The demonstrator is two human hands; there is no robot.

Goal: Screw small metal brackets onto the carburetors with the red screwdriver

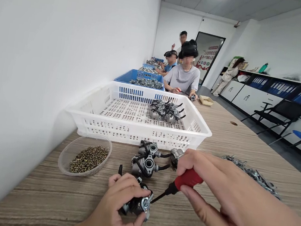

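Note:
My left hand (122, 209) is closed around a small metal carburetor (141, 204) just above the table, its round end facing right. In my right hand (219, 199) is a screwdriver with a red handle (189, 179) and a black shaft. The screwdriver's tip meets the carburetor's side by a silvery metal part; whether it sits in a screw I cannot tell. Two more carburetors (147, 163) with black hoses lie just beyond my left hand. Another grey carburetor (176, 156) is partly hidden behind my right hand.
A clear round bowl (64, 160) of small brass-coloured screws stands at the left. Behind is a white perforated crate (136, 130) with several carburetors. Loose metal parts (254, 175) lie at the right, partly behind my right hand. A co-worker (184, 76) sits across, beside a blue crate (127, 76).

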